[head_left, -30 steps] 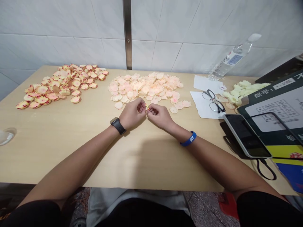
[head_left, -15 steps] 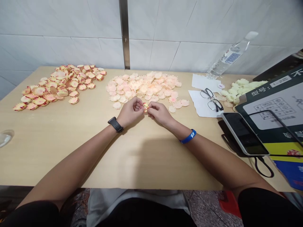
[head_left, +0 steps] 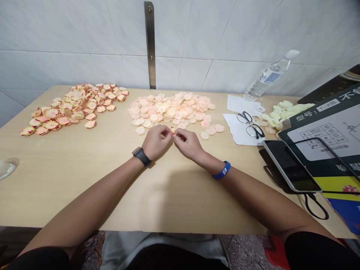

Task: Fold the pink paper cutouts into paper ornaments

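Observation:
My left hand and my right hand meet at the middle of the wooden table, fingers pinched together on one small pink and red flower piece. A black watch is on my left wrist and a blue band on my right. Just beyond my hands lies a heap of pale pink flower pieces. Farther left is a heap of red-edged flower pieces.
At the right lie eyeglasses on white paper, a pile of pale yellow pieces, a tilted water bottle, a phone and a printed box. A clear object sits at the left edge. A tiled wall is behind.
The camera tipped slightly, shifting the scene down. Both hands stayed together on the small piece, turning it a little.

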`<state>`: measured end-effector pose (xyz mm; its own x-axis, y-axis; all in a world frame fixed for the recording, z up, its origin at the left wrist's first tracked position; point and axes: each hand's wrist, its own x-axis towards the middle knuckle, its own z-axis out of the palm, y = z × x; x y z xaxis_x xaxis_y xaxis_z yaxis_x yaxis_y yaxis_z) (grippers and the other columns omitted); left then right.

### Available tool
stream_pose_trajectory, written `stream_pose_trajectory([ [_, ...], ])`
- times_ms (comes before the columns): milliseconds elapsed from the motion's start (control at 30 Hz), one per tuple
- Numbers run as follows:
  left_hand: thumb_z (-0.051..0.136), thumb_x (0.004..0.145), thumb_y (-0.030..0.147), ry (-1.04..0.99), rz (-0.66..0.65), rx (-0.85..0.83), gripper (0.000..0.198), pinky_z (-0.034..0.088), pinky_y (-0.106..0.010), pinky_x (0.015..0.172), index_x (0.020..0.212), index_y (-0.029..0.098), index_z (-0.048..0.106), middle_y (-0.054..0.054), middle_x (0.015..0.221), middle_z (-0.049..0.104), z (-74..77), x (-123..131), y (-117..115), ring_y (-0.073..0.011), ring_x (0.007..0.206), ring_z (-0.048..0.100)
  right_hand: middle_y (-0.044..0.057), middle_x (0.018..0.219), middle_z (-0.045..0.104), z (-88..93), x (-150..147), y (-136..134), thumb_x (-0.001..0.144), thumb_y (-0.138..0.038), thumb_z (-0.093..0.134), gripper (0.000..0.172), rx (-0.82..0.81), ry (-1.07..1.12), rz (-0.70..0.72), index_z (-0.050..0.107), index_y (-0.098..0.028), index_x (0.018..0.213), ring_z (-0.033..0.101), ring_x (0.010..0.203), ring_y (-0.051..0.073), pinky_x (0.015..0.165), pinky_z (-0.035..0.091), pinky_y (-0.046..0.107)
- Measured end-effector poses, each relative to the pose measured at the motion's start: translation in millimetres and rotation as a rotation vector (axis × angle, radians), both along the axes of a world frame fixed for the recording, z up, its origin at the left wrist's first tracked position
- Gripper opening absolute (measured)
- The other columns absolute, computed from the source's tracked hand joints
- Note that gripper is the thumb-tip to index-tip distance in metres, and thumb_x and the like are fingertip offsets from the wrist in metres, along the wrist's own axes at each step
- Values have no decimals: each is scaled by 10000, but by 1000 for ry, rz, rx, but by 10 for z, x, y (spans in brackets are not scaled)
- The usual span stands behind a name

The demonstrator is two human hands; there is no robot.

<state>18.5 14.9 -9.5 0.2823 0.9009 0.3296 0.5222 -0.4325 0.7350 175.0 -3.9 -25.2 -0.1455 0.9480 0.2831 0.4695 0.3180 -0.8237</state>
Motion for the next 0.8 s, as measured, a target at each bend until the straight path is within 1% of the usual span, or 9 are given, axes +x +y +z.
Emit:
stream_pose_trajectory([
  [67, 545, 779, 175, 43, 8, 93, 80, 471, -305, 726, 703, 192, 564, -31, 788, 639, -7, 3, 0, -180, 794, 595, -37, 581, 395, 2, -10, -7, 831, -288, 493, 228, 13, -23, 3, 444, -198, 627, 364, 571, 111, 561, 277, 261],
  [167, 542, 750, 134, 80, 1, 84, 108, 452, -298, 670, 664, 196, 522, -21, 730, 612, -20, 17, -6, -172, 721, 571, -46, 559, 370, -13, -17, -9, 768, -220, 503, 184, -7, -29, -7, 423, -200, 604, 350, 560, 108, 548, 260, 260],
  [233, 548, 725, 117, 82, 33, 33, 131, 427, -288, 626, 631, 195, 502, -6, 666, 588, -18, 28, -13, -159, 656, 548, -49, 558, 366, -27, -11, -6, 732, -190, 498, 156, -8, -8, 6, 421, -200, 598, 345, 560, 106, 544, 254, 257],
  [300, 562, 703, 116, 34, 77, -32, 127, 414, -282, 608, 613, 189, 509, 0, 649, 595, -4, 34, -13, -151, 635, 547, -49, 565, 374, -36, 2, -2, 730, -190, 492, 149, -6, 36, 40, 423, -200, 598, 346, 562, 105, 543, 256, 256],
  [467, 612, 663, 147, -236, 172, -265, 82, 443, -269, 635, 613, 165, 550, -7, 724, 651, 24, 8, 44, -133, 650, 576, -50, 575, 405, -45, 37, 25, 750, -241, 508, 145, -63, 193, 92, 459, -200, 619, 370, 556, 105, 540, 272, 254],
  [533, 620, 660, 153, -317, 180, -329, 89, 456, -267, 658, 611, 160, 547, -11, 732, 652, 23, -12, 72, -128, 662, 583, -53, 565, 414, -56, 47, 46, 746, -243, 510, 141, -101, 265, 96, 460, -203, 620, 370, 543, 102, 532, 273, 251],
  [600, 622, 683, 180, -342, 145, -356, 81, 465, -270, 669, 640, 160, 556, -12, 713, 644, 21, -30, 82, -135, 679, 594, -56, 549, 419, -71, 55, 67, 754, -252, 509, 148, -138, 303, 92, 453, -207, 624, 366, 525, 100, 519, 268, 248],
  [667, 632, 708, 219, -353, 95, -327, 86, 480, -271, 685, 716, 162, 569, -14, 735, 640, 21, -40, 72, -141, 717, 610, -55, 538, 428, -82, 61, 81, 774, -276, 511, 168, -155, 305, 77, 452, -209, 632, 367, 515, 100, 509, 265, 246],
  [800, 705, 692, 284, -326, 53, -225, 289, 503, -262, 705, 928, 175, 580, -32, 891, 640, 11, -31, 39, -155, 835, 622, -47, 539, 439, -64, 58, 70, 803, -316, 516, 201, -147, 272, 53, 472, -206, 641, 377, 521, 105, 507, 271, 247],
])
